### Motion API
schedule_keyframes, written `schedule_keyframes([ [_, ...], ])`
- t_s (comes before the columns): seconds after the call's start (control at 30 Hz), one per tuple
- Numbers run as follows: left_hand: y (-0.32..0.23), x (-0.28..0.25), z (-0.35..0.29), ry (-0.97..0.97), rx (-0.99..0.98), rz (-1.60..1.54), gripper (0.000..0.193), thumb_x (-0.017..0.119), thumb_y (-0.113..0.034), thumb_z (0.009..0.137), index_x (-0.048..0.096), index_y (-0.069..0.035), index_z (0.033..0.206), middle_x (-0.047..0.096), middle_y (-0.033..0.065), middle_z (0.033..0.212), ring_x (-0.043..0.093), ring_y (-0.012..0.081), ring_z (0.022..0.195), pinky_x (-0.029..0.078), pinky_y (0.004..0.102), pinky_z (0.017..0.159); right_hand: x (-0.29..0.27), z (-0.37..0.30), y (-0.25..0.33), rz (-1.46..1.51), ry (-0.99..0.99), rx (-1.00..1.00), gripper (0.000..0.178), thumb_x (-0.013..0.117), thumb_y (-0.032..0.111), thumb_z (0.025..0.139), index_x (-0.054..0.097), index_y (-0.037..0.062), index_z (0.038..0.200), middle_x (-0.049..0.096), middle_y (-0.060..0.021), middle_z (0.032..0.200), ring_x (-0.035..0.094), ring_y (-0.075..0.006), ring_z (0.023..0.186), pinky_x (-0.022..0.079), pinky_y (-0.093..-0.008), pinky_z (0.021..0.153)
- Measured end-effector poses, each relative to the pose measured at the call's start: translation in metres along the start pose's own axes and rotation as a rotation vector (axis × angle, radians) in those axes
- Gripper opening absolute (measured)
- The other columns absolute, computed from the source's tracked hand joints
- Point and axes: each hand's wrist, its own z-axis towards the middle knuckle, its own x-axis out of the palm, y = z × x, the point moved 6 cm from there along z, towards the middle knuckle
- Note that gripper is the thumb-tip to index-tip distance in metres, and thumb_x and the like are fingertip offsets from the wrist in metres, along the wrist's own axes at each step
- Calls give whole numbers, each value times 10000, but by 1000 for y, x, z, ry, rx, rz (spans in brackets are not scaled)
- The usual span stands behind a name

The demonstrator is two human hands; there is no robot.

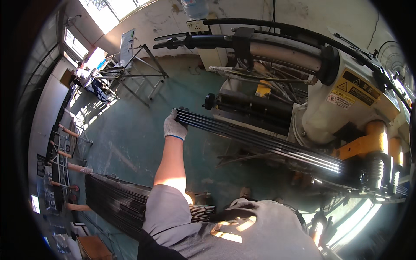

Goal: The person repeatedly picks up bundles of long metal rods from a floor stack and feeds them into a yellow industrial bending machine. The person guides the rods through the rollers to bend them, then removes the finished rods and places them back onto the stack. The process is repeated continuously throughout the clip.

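My left hand (175,125), in a white knitted glove with a blue cuff edge, is closed around the left end of several long, thin black rods (242,138). The rods lie side by side and slope down to the right, into the clamp area (368,173) of a large machine (329,99). Low on the right, my right hand (318,222) shows only as a dark, shadowed shape beneath the rods. Its fingers cannot be made out, nor whether anything is in them.
A stack of similar dark rods (117,197) lies on a rack at lower left. Yellow machine arms (366,141) stand at right. A metal frame table (138,71) and a seated person (89,80) are at the far left. Sunlight strikes the floor at lower right.
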Motion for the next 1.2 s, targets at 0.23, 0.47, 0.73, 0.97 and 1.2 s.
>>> schedule_keyframes([
  [0.23,-15,-5,-7,175,9,144,230,570,-201,1142,637,-138,1352,722,184,1326,692,400,1203,590,598,1060,23,-44,8,313,325,186,208,725,195,1073,680,61,919,618,-41,743,565,-149,538,390,-315,445],
  [0.47,-16,-25,-5,286,-84,420,433,602,-453,1138,568,-328,1551,721,100,1428,712,328,1280,606,583,1010,3,-26,21,-242,50,-31,260,705,250,1079,671,91,876,576,16,693,503,-96,532,366,-281,480],
  [0.73,-16,-27,-1,203,-39,287,639,390,-611,1171,621,-147,1545,636,136,1570,616,364,1412,467,572,1219,103,-58,63,-505,84,22,279,699,282,1052,736,47,906,650,3,769,517,-83,626,385,-273,577],
  [0.97,86,-62,-60,-71,-26,103,709,390,-610,1171,578,-56,1572,560,160,1654,516,375,1521,364,538,1310,75,19,73,-605,159,115,328,703,302,1051,746,12,903,688,-28,801,576,-117,684,457,-294,643],
  [1.2,340,-71,-199,-140,-432,191,595,483,-476,1165,621,-12,1512,644,205,1540,610,376,1427,482,535,1220,-31,159,76,-1346,375,-189,196,666,242,1032,758,82,964,728,-76,880,646,-185,755,511,-371,660],
])
